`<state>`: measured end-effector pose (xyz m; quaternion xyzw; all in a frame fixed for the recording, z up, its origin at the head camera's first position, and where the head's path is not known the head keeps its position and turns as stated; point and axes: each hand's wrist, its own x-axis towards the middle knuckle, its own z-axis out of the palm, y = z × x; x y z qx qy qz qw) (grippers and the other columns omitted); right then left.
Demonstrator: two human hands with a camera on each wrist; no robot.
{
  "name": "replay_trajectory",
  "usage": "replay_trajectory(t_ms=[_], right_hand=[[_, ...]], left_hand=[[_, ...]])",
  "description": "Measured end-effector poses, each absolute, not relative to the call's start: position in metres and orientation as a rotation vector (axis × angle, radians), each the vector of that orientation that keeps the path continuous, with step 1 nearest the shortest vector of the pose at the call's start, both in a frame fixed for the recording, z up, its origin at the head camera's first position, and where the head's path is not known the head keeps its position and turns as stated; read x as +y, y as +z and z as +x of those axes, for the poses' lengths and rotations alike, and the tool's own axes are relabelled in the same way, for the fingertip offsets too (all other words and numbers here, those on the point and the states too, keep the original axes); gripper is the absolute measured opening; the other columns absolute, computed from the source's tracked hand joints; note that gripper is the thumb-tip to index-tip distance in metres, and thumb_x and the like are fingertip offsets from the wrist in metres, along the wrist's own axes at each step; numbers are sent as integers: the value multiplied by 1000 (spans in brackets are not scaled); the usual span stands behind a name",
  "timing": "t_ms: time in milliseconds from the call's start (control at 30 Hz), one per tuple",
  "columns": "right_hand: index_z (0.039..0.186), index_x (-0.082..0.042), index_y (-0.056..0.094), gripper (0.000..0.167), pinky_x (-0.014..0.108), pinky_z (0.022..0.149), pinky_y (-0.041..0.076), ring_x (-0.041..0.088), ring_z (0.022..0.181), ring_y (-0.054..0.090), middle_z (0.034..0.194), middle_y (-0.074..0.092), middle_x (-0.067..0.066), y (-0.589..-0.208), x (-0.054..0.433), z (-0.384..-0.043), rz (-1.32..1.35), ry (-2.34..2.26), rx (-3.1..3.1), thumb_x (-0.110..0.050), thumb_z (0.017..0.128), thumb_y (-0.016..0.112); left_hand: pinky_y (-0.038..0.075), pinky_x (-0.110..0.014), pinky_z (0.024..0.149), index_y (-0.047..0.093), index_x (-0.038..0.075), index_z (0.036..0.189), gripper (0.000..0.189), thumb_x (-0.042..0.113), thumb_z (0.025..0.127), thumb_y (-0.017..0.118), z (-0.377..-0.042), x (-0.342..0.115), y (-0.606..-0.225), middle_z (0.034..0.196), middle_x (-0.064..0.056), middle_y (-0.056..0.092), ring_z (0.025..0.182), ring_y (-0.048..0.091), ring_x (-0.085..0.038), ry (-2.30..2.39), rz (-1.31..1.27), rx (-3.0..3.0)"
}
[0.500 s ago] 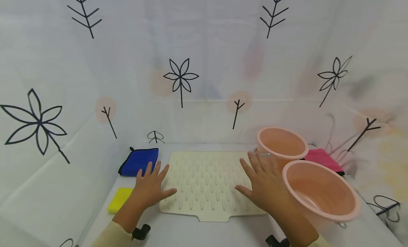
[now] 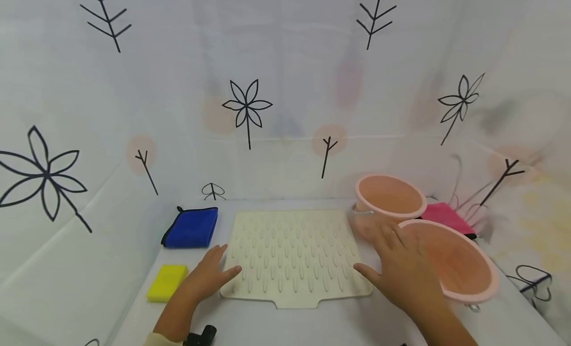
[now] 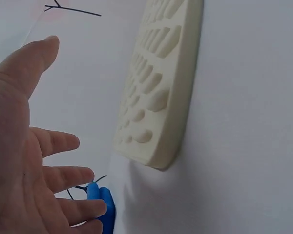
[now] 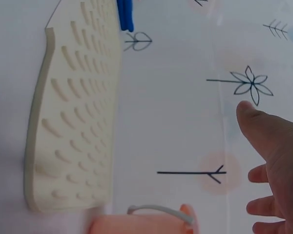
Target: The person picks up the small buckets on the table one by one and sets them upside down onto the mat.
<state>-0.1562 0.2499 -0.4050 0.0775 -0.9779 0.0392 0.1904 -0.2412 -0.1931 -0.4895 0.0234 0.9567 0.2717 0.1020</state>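
Note:
A cream washboard (image 2: pixel 294 252) with rows of raised oblong ridges and a short tab at its near edge lies flat on the table, between both hands. My left hand (image 2: pixel 206 274) hovers by its left edge, thumb pointing towards the board and fingers spread; in the left wrist view that hand (image 3: pixel 34 161) holds nothing and stays apart from the board (image 3: pixel 158 97). My right hand (image 2: pixel 403 269) is off the board's right side, over the near pink bucket's left rim, its thumb spread. The right wrist view shows that hand (image 4: pixel 281 161) empty too.
Two pink buckets stand at the right, the far one (image 2: pixel 388 195) behind the near one (image 2: pixel 464 266). A folded pink cloth (image 2: pixel 448 219) lies behind them. At the left are a folded blue cloth (image 2: pixel 192 227) and a yellow sponge-like block (image 2: pixel 167 283). A patterned white curtain (image 2: pixel 285 88) hangs behind.
My right hand has moved right, away from over the board's edge. The left hand has drawn down and slightly left, its fingers less spread. The head view has shifted a little.

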Motion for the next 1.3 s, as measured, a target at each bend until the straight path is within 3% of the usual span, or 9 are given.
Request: replay_trajectory(t_ms=[200,400,667,767,967,1067,1167,1233,1300], right_hand=[[150,-5,51,91,74,122,8,48,144,36,154,47,26,-403,269,-145,171,83,-2750,-65,85,76],[145,-7,54,88,80,115,14,44,136,43,145,55,22,-410,292,-138,222,64,-2612,-57,79,83],[146,-6,52,97,69,123,-10,52,134,38,143,55,30,-417,318,-127,91,103,-2650,-58,73,89],[143,-3,54,100,68,124,-9,52,133,37,142,55,30,-422,327,-123,64,110,-2623,-56,67,93],[143,-4,60,104,43,132,6,41,136,43,147,57,18,-429,345,-119,244,120,-2432,-85,78,66],[141,-8,61,101,57,130,5,41,136,42,146,56,16,-437,353,-113,179,142,-2491,-81,74,73],[135,-5,61,94,70,123,-8,47,130,40,138,57,24,-441,358,-108,10,145,-2636,-69,70,85],[124,-2,64,86,77,121,1,50,120,45,124,63,27,-441,361,-108,-39,173,-2683,-64,69,88],[113,-3,67,79,78,116,22,46,104,53,107,68,22,-439,362,-107,-89,209,-2751,-66,71,88]], left_hand=[[22,-70,122,39,3,160,101,64,88,74,-241,-201,-501,164,-30,34,151,26,-58,741,129,2869],[24,-69,122,38,3,160,105,63,84,79,-238,-202,-509,164,-30,34,151,30,-55,769,116,2845],[23,-72,120,36,10,163,105,58,82,83,-230,-202,-507,169,-24,29,154,26,-50,920,167,2768],[20,-73,120,35,11,163,105,56,81,84,-230,-203,-508,169,-23,29,155,23,-50,937,196,2759],[15,-75,121,31,12,165,116,59,75,87,-235,-211,-518,171,-21,27,157,15,-53,879,229,2749],[14,-73,122,30,12,165,120,59,72,90,-235,-214,-521,171,-19,27,157,14,-53,882,231,2736],[13,-74,122,30,14,165,121,57,71,92,-234,-214,-522,172,-16,26,158,12,-51,903,222,2716],[13,-75,121,30,17,166,120,55,71,93,-234,-215,-522,173,-13,26,159,11,-50,915,210,2709],[13,-75,121,30,18,166,119,53,71,93,-234,-215,-522,173,-12,25,159,10,-49,919,201,2707]])
